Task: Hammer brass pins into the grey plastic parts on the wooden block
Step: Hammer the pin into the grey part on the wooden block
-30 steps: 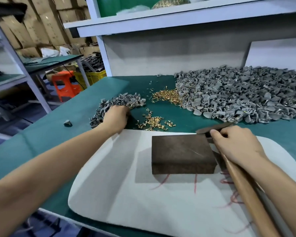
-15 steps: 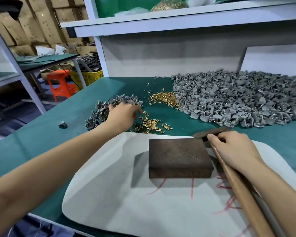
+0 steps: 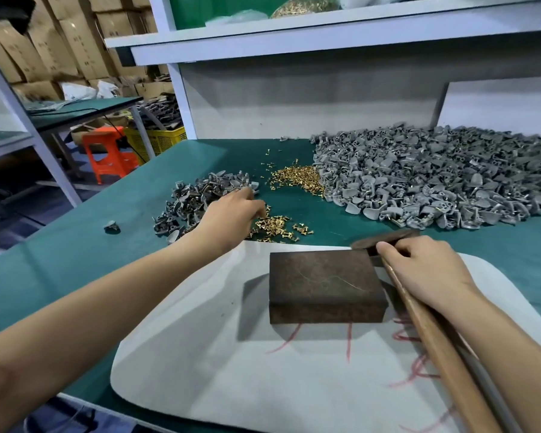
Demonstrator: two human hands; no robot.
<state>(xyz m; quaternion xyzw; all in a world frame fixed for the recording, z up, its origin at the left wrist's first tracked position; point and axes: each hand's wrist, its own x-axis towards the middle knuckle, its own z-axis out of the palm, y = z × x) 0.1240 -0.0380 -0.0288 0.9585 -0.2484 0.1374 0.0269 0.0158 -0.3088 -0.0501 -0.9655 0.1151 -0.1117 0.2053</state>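
Green-topped bench (image 3: 75,260) in a storeroom, under a white shelf (image 3: 294,35), cartons stacked behind. A white mat (image 3: 200,354) lies along the front edge of the bench and carries the wooden block (image 3: 325,285), whose top face is bare. A large heap of grey parts (image 3: 434,179) fills the back right of the bench. A smaller heap (image 3: 194,198) sits toward the left edge, with one stray part (image 3: 111,226) beyond it. Brass pins lie in two scatters between the heaps: one against the large heap (image 3: 297,179), one just behind the mat (image 3: 275,228).

The left hand (image 3: 231,214) reaches to where the smaller heap meets the nearer pins. Its fingertips are hidden, so whether it pinches anything cannot be told. The right hand (image 3: 425,270) grips the hammer (image 3: 384,240) high on the handle, the head resting at the block's back right corner.

Progress, as judged: no part or pin stands on the block, so fetching, seating and striking all remain for this cycle, and the large heap implies many more.
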